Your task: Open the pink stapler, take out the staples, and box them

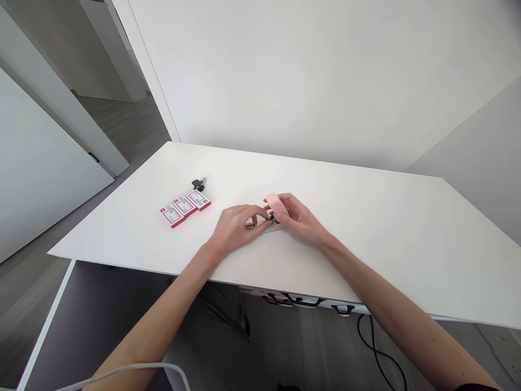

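A stapler (275, 203), opened up, is held by both hands near the front of the smooth white desk (386, 228). Its long axis is laid roughly left to right; its pink, flat, round-ended top is tilted up toward the far left. The top is gripped by the right hand (299, 214); the shiny metal middle is pinched by the left hand (238, 225). Beyond, to the left, three red-and-white boxes (185, 206) are set in a stepped row, with a black-and-metal tool (199, 183) placed just behind.
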The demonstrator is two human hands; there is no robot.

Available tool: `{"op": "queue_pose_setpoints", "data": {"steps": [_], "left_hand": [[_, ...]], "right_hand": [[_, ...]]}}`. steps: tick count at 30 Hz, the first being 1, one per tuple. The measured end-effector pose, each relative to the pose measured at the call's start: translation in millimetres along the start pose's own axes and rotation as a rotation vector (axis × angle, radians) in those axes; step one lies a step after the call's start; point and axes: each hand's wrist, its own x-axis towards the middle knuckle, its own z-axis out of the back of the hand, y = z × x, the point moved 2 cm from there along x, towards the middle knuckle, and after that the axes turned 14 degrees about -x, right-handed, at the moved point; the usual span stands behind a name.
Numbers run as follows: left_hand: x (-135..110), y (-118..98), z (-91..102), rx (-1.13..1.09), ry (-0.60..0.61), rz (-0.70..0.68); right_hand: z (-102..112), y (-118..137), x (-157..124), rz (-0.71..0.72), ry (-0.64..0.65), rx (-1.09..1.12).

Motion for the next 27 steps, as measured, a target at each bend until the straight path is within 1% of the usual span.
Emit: {"op": "queue_pose_setpoints", "data": {"steps": [6,10,12,14,17,19,22,27], "left_hand": [[-0.8,0.1,1.3,-0.036,-0.013,0.049],[2.0,-7.1,3.4,-0.126,-0.067,0.129],[5.3,-10.8,6.7,-0.217,-0.146,0.193],[8.9,-11.8,11.8,-0.344,-0.277,0.283],[12.3,-7.9,19.9,-0.528,-0.489,0.414],[13.2,-4.0,23.6,-0.606,-0.575,0.467],[13.3,0.2,26.1,-0.652,-0.630,0.507],[12.5,1.6,26.9,-0.673,-0.668,0.535]], "right_hand": [[0.4,-2.3,1.5,0.006,-0.024,-0.007],[1.1,-3.5,1.8,0.007,-0.060,-0.020],[0.9,-3.6,2.0,0.006,-0.077,-0.023],[0.8,-3.4,2.1,-0.002,-0.097,-0.025],[0.4,-2.8,2.2,-0.021,-0.119,-0.028],[0.2,-2.6,2.0,-0.029,-0.123,-0.028],[0.1,-2.9,1.9,-0.034,-0.125,-0.032],[0.1,-4.4,1.8,-0.032,-0.130,-0.041]]}}
